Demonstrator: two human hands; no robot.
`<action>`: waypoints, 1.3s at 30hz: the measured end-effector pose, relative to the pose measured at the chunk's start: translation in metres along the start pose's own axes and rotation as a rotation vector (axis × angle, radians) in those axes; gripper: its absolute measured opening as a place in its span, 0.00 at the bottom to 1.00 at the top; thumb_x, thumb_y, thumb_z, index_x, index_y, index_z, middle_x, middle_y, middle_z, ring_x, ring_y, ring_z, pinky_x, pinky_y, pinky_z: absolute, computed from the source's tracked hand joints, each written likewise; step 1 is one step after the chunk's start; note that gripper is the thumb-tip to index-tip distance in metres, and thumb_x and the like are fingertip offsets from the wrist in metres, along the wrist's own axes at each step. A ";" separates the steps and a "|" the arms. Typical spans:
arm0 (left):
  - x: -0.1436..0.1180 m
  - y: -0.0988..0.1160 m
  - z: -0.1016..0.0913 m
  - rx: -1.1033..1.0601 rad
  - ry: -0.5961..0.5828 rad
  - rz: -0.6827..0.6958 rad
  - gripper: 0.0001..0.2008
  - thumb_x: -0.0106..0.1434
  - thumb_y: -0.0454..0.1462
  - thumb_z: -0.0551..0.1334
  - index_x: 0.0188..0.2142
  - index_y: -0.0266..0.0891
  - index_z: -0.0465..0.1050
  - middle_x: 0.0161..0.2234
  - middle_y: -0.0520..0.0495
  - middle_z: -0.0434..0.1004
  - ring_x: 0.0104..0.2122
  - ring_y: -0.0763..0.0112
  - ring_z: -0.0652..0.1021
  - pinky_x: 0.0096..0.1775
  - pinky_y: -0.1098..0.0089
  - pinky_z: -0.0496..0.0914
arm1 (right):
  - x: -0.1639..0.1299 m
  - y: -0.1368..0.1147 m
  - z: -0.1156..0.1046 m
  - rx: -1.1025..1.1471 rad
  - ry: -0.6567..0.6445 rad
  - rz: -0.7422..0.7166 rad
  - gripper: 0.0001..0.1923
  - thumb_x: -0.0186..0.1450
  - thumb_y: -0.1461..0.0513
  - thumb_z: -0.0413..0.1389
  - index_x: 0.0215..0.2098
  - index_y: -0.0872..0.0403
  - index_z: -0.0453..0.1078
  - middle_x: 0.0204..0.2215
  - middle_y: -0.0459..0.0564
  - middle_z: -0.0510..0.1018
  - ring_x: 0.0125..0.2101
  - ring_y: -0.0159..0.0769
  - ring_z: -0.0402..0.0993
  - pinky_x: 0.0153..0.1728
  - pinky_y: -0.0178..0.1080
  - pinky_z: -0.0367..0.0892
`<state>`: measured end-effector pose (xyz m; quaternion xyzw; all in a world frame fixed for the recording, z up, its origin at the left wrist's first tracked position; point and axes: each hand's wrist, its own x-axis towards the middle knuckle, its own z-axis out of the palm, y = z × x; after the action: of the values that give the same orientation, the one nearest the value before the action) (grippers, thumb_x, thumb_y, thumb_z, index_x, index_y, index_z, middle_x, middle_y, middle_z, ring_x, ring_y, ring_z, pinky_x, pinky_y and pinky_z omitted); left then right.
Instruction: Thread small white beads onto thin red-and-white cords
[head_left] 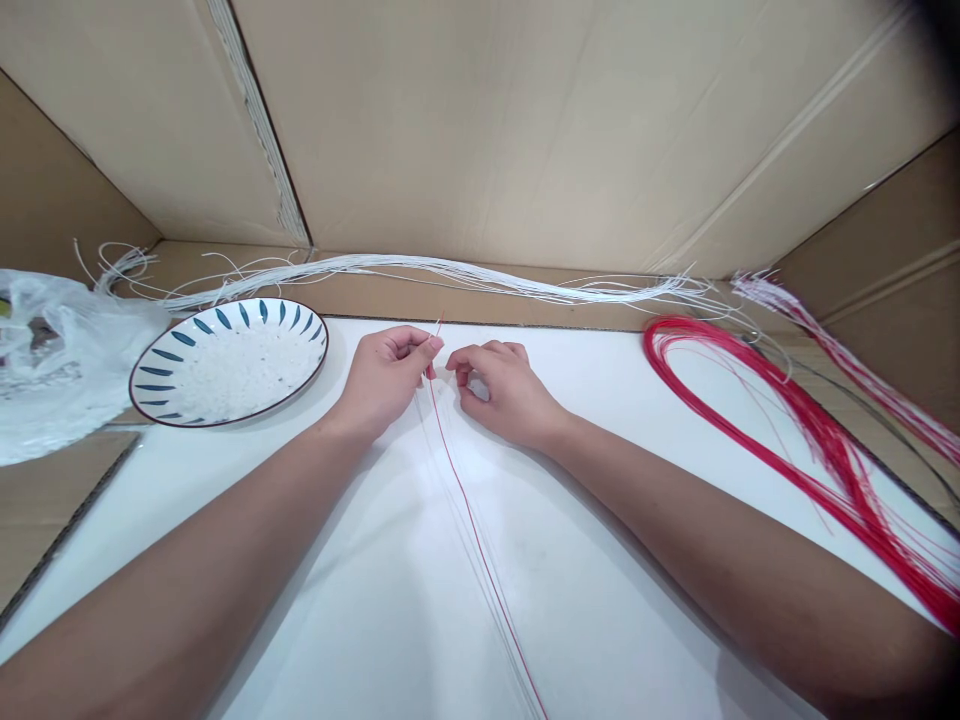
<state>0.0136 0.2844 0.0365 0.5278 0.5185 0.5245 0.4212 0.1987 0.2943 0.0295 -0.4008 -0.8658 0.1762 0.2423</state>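
My left hand (394, 375) is closed in a pinch on a thin red cord (466, 500) and what looks like a thin white cord beside it. Short red and white ends poke up above the thumb and forefinger. From the pinch, the red strand runs down toward the bottom edge of the view, with faint pale lines alongside. Just to the right, apart from the left, my right hand (506, 392) has its fingers curled, thumb and forefinger nearly meeting in a loop. Anything between those fingertips is too small to make out.
An oval plate (232, 365) with blue dashes holds small pale bits. Left of it lies a clear plastic bag (67, 370). A white cord bundle (420, 264) stretches along the back cardboard wall (480, 130). Red cords (720, 415) and red-white cords (847, 355) lie right.
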 end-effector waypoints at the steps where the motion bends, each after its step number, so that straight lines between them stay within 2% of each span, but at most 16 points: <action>1: 0.000 0.000 0.000 -0.001 0.001 0.002 0.11 0.60 0.45 0.70 0.29 0.39 0.79 0.21 0.53 0.73 0.21 0.74 0.68 0.28 0.70 0.64 | -0.001 0.000 0.000 -0.005 -0.001 0.006 0.17 0.60 0.71 0.54 0.46 0.51 0.69 0.35 0.47 0.80 0.43 0.44 0.72 0.53 0.50 0.56; 9: 0.000 -0.001 0.000 -0.009 0.003 0.001 0.11 0.60 0.45 0.70 0.28 0.39 0.79 0.22 0.53 0.74 0.21 0.75 0.68 0.28 0.70 0.63 | -0.005 0.000 -0.007 0.034 -0.012 -0.016 0.23 0.56 0.70 0.53 0.49 0.53 0.69 0.39 0.50 0.80 0.46 0.47 0.72 0.55 0.53 0.57; 15: 0.000 0.000 0.000 -0.016 0.016 -0.008 0.11 0.60 0.44 0.69 0.29 0.39 0.79 0.21 0.53 0.74 0.21 0.75 0.67 0.28 0.70 0.63 | -0.007 0.008 -0.008 0.048 0.068 -0.064 0.22 0.57 0.71 0.52 0.48 0.52 0.70 0.42 0.50 0.81 0.47 0.46 0.73 0.54 0.51 0.61; 19: 0.001 -0.001 0.000 -0.030 0.046 0.005 0.11 0.59 0.45 0.69 0.30 0.39 0.79 0.20 0.53 0.73 0.21 0.75 0.67 0.27 0.70 0.62 | -0.006 0.005 -0.001 -0.131 0.039 -0.218 0.18 0.63 0.70 0.54 0.49 0.53 0.74 0.47 0.53 0.82 0.52 0.49 0.72 0.56 0.52 0.58; 23: 0.001 -0.001 0.000 -0.029 0.075 0.014 0.11 0.59 0.45 0.69 0.29 0.39 0.78 0.20 0.54 0.72 0.21 0.75 0.67 0.27 0.70 0.62 | -0.005 -0.001 0.006 -0.213 -0.016 -0.398 0.14 0.72 0.69 0.51 0.49 0.54 0.76 0.51 0.53 0.83 0.54 0.45 0.73 0.57 0.49 0.60; 29: 0.000 0.002 0.000 -0.015 0.072 0.020 0.11 0.60 0.44 0.68 0.28 0.39 0.78 0.20 0.54 0.72 0.21 0.74 0.67 0.27 0.69 0.61 | -0.007 -0.003 0.003 -0.313 -0.124 -0.481 0.16 0.74 0.69 0.48 0.51 0.59 0.77 0.49 0.57 0.83 0.46 0.45 0.77 0.53 0.48 0.65; 33: 0.000 0.003 0.000 -0.007 0.067 0.017 0.11 0.60 0.44 0.68 0.28 0.39 0.78 0.20 0.54 0.71 0.21 0.75 0.67 0.27 0.69 0.61 | -0.007 -0.009 -0.003 -0.384 -0.184 -0.470 0.15 0.72 0.71 0.49 0.47 0.57 0.78 0.45 0.57 0.83 0.41 0.44 0.76 0.50 0.47 0.65; 39: 0.001 -0.001 -0.001 0.002 0.067 0.020 0.11 0.60 0.44 0.68 0.29 0.39 0.78 0.20 0.54 0.72 0.21 0.74 0.67 0.27 0.69 0.61 | -0.006 -0.022 -0.008 -0.533 -0.278 -0.478 0.14 0.68 0.74 0.50 0.41 0.61 0.78 0.36 0.56 0.81 0.35 0.43 0.73 0.48 0.44 0.64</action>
<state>0.0128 0.2857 0.0358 0.5157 0.5275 0.5455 0.3979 0.1932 0.2768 0.0450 -0.2087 -0.9749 -0.0638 0.0442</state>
